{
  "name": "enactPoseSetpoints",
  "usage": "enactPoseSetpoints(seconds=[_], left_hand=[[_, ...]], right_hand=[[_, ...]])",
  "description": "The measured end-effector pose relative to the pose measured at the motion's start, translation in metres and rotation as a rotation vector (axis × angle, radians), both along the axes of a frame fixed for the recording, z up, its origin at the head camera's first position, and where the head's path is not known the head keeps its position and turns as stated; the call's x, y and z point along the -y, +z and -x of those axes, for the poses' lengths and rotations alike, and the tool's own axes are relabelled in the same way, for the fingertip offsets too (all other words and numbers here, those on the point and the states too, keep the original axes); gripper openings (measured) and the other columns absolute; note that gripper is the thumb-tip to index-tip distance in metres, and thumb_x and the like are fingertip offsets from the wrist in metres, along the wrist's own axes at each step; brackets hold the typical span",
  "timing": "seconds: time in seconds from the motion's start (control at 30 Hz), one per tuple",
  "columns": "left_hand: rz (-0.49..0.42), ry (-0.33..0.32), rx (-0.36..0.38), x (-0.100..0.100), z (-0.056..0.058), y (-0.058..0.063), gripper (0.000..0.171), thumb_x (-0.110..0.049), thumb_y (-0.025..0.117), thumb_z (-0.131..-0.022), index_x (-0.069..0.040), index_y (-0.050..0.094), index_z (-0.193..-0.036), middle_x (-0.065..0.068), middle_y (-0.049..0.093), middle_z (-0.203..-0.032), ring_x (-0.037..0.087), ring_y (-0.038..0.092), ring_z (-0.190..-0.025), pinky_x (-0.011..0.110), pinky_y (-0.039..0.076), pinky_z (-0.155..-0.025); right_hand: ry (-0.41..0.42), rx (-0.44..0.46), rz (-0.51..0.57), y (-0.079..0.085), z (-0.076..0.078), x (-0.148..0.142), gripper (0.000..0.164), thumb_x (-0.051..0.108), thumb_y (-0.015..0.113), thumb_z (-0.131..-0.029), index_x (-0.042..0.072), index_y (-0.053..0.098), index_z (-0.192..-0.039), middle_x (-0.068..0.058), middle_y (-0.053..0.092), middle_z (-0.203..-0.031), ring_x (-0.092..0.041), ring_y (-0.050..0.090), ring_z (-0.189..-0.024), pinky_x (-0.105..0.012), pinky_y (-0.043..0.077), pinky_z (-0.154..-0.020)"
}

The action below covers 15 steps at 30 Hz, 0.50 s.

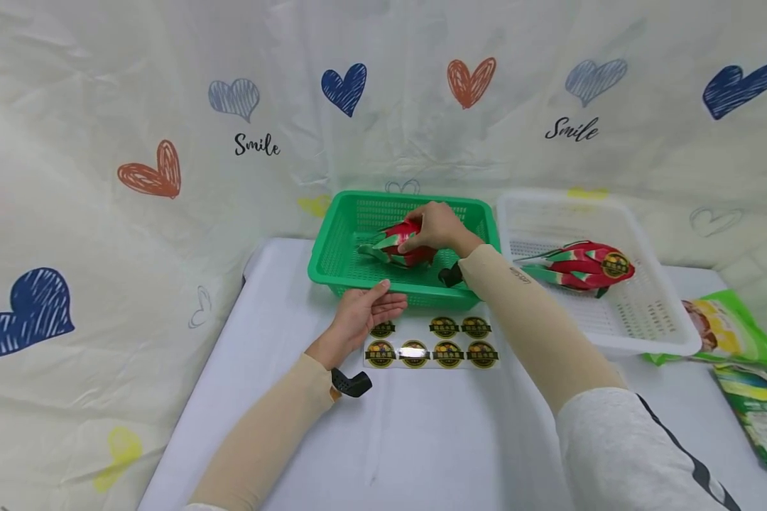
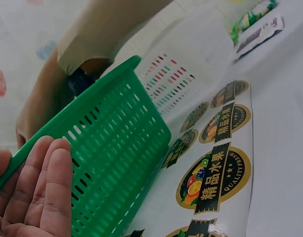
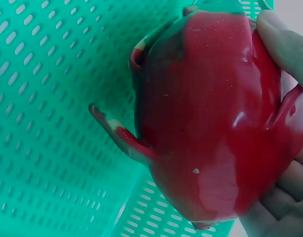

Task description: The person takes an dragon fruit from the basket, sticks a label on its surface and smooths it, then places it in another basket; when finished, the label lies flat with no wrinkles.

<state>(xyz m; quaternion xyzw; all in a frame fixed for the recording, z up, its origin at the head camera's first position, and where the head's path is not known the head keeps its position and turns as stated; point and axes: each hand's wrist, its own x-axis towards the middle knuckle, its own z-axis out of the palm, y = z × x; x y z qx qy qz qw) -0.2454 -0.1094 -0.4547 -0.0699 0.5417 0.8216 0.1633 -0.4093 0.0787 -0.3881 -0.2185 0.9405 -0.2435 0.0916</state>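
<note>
My right hand (image 1: pixel 439 226) grips a red dragon fruit (image 1: pixel 405 245) with green-tipped scales inside the green basket (image 1: pixel 319 259). In the right wrist view the thumb lies along one side of the dragon fruit (image 3: pixel 205 118) and the fingers curl under the other. My left hand (image 1: pixel 356 316), its fingers straight and palm turned up, is at the basket's front wall. The left wrist view shows those fingers (image 2: pixel 55 182) against the green rim. Just in front of the basket lies a sheet of round black-and-gold stickers (image 1: pixel 431 353), partly covered by the left hand.
On the right stands a white basket (image 1: pixel 667 312) holding another dragon fruit (image 1: pixel 581 266) that bears a round sticker. Green packages (image 1: pixel 735 326) lie beyond it at the table's right side. A white curtain with printed hearts hangs behind the table (image 1: pixel 422 440).
</note>
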Motion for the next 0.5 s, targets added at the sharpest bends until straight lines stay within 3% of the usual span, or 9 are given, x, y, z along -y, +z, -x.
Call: enactPoseSetpoints(seconds=[0.5], left_hand=[[0.002, 0.019, 0.028, -0.004, -0.004, 0.005, 0.043, -0.027, 0.060, -0.107, 0.009, 0.063, -0.132, 0.010, 0.081, -0.099, 0.017, 0.079, -0.090, 0.029, 0.064, -0.085]], right_hand=[[-0.046, -0.053, 0.061, 0.036, -0.033, -0.032, 0.078, 0.045, 0.090, -0.079, 0.006, 0.063, -0.142, -0.015, 0.071, -0.131, -0.028, 0.065, -0.105, -0.043, 0.056, -0.087]])
